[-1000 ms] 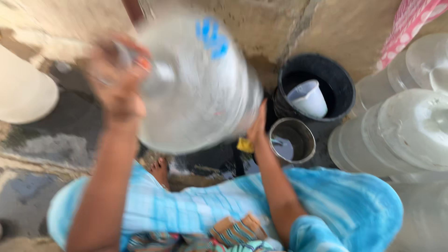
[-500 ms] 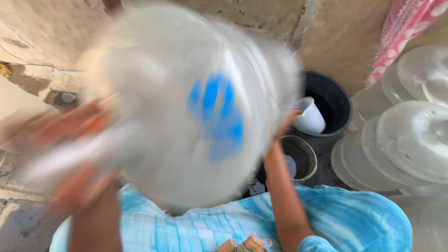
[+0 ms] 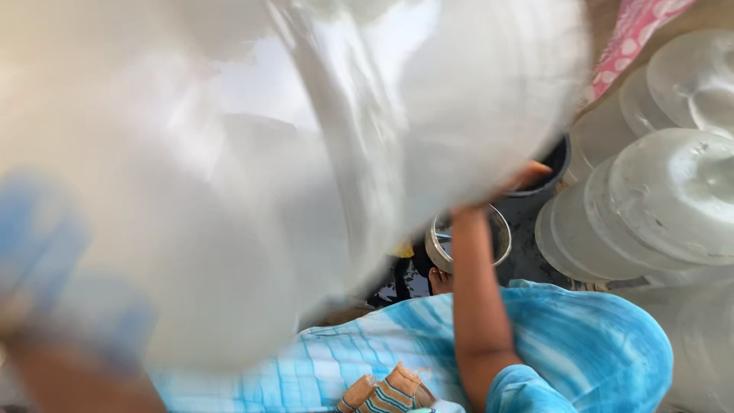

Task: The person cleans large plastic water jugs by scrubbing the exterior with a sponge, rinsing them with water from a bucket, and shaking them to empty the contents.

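A big translucent water jug (image 3: 290,168) with a blue label fills most of the head view, raised close to the camera and heavily blurred. My right hand (image 3: 529,176) presses against its lower right edge, the forearm reaching up from my blue checked garment (image 3: 589,344). My left hand (image 3: 30,336) is a blur at the lower left, under the jug's neck end, and seems to grip it there. Most of the ground in front of me is hidden behind the jug.
A small metal pot (image 3: 501,237) stands on the wet dark floor (image 3: 527,260) just below my right hand, with a black bucket (image 3: 562,157) behind it. Several translucent jugs (image 3: 673,191) lie stacked at the right. A pink patterned cloth (image 3: 634,30) hangs at the top right.
The jug has swung up and toward the camera, growing from a mid-frame object to covering nearly everything. Both hands stayed on it; the bucket and pot are now mostly hidden.
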